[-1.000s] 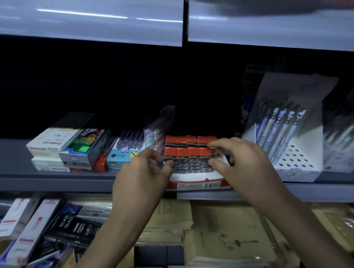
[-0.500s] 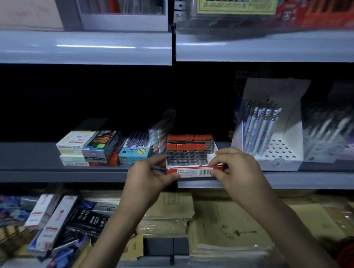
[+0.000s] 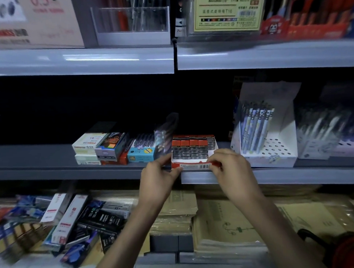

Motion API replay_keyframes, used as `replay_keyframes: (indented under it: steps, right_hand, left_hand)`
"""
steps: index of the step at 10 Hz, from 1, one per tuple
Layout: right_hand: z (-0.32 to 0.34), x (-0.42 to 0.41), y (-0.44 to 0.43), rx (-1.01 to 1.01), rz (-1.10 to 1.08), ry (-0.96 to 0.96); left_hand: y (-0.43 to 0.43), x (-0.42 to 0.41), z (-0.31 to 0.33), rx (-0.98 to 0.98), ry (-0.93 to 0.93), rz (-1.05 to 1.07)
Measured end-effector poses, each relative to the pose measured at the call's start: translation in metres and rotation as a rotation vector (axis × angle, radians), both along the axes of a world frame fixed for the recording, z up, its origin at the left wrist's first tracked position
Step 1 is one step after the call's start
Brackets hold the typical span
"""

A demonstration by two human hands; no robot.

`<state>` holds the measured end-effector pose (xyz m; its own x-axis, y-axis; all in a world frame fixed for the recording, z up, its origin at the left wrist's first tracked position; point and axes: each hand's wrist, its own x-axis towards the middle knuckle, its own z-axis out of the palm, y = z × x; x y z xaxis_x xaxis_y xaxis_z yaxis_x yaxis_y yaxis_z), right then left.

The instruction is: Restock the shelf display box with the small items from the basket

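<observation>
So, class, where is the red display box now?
In the head view's middle, the red display box sits at the front edge of the middle shelf, blue box to its left, white pen stand to its right, held by the left hand and right hand.

Middle shelf [image 3: 49,160], grey: a stack of small boxes is seen left of centre, with a white box [image 3: 88,142] and a dark box [image 3: 112,145] on top and a blue box [image 3: 141,153] just beside them. A clear packet [image 3: 163,134] is stood upright next to the blue box. At right, a white perforated carton [image 3: 276,148] is loaded with upright pens [image 3: 256,127].

Upper shelf [image 3: 84,60]: a clear holder [image 3: 131,22] and a yellow card [image 3: 227,11] are noted; print blurred.

Below: brown paper packs [image 3: 229,219] are stacked flat; white-and-red long boxes [image 3: 70,215] lie tilted at left.
</observation>
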<state>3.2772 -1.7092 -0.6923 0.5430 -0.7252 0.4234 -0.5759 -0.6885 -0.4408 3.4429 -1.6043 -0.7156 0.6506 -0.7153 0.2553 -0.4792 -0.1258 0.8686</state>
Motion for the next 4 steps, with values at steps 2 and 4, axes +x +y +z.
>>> replay_keyframes:
  steps: [2, 4]
  right_hand:
    - [0.0, -0.003, 0.013, 0.057, -0.023, 0.099]
    - [0.0, -0.014, 0.035, -0.001, -0.045, 0.1]
  left_hand:
    - [0.008, -0.004, -0.003, 0.082, -0.156, 0.011]
    - [0.031, -0.009, -0.002, 0.176, -0.648, 0.084]
